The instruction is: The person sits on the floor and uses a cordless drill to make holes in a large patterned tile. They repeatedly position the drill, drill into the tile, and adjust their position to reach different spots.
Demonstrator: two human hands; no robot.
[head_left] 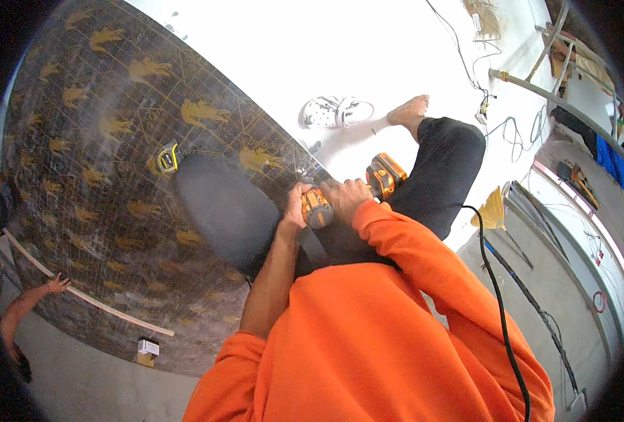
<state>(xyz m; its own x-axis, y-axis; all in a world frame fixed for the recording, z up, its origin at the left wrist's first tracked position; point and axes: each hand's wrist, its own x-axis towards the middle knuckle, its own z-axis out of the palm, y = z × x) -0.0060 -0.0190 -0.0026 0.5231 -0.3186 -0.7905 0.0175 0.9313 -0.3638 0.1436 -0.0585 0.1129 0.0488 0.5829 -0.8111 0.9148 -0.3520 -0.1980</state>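
An orange and grey cordless drill (317, 209) is held in both hands over the edge of a large black patterned board (150, 211). My right hand (347, 195) wraps its handle, with the battery pack (389, 176) sticking out to the right. Against the left side of the drill body, my left hand (298, 204) is closed. The drill's front end points away from me at the board's edge; what it touches there is too small to make out. A yellow and black tape measure (165, 157) lies on the board beyond my left knee.
At left, another person's hand (58, 283) rests by a long wooden strip (86, 297). A small box (148, 347) sits near the board's near edge. Patterned clogs (336, 112) stand on the white floor ahead. A yellow broom (493, 209), cables and poles lie at right.
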